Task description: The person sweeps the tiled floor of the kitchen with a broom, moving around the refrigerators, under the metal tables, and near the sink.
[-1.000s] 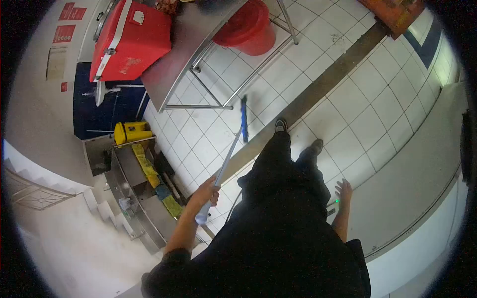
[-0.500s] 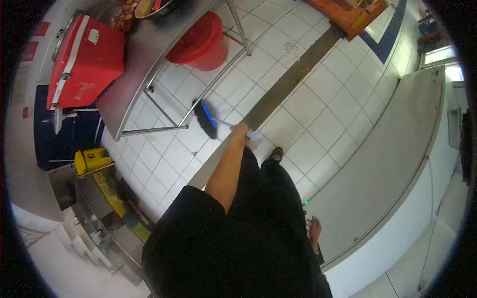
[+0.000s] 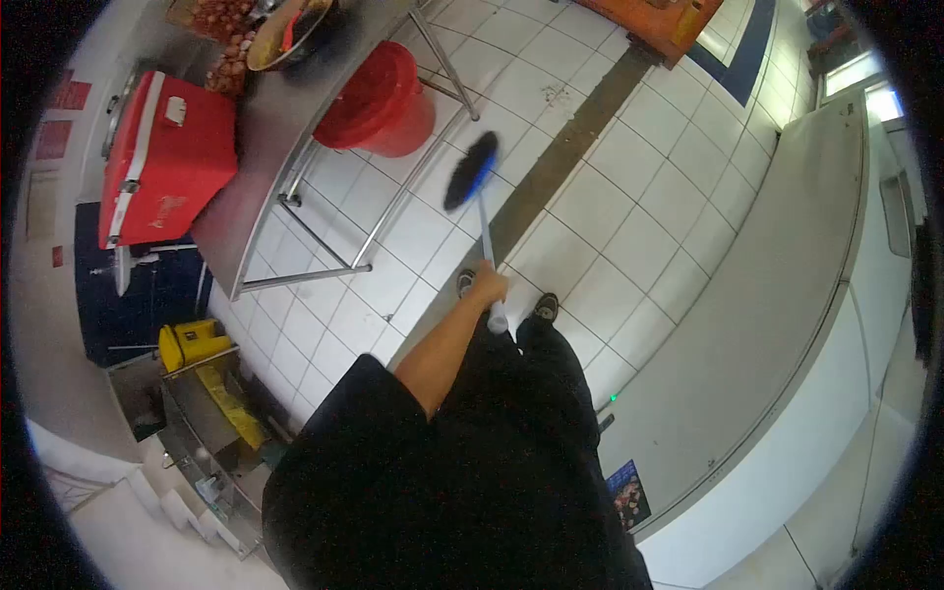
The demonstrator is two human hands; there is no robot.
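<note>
My left hand [image 3: 489, 284] is wrapped around the pale handle of a broom [image 3: 487, 231], close to the handle's end. The broom's blue head with dark bristles [image 3: 472, 169] is out ahead over the white tiled floor, near the leg of a steel table. A short stub of handle sticks out below my fist, in front of my dark trousers. My right hand is out of sight.
On the left, a steel table [image 3: 258, 202] carries a red cooler box [image 3: 182, 162] and a pan [image 3: 295, 34]. Beneath it sits a red tub [image 3: 379, 108]. A long white cabinet [image 3: 747, 295] runs along the right. A brown strip [image 3: 580, 138] crosses the floor.
The broom head has swung forward and to the right, away from beside the table frame. My left hand has turned with the handle. My right hand has left the view.
</note>
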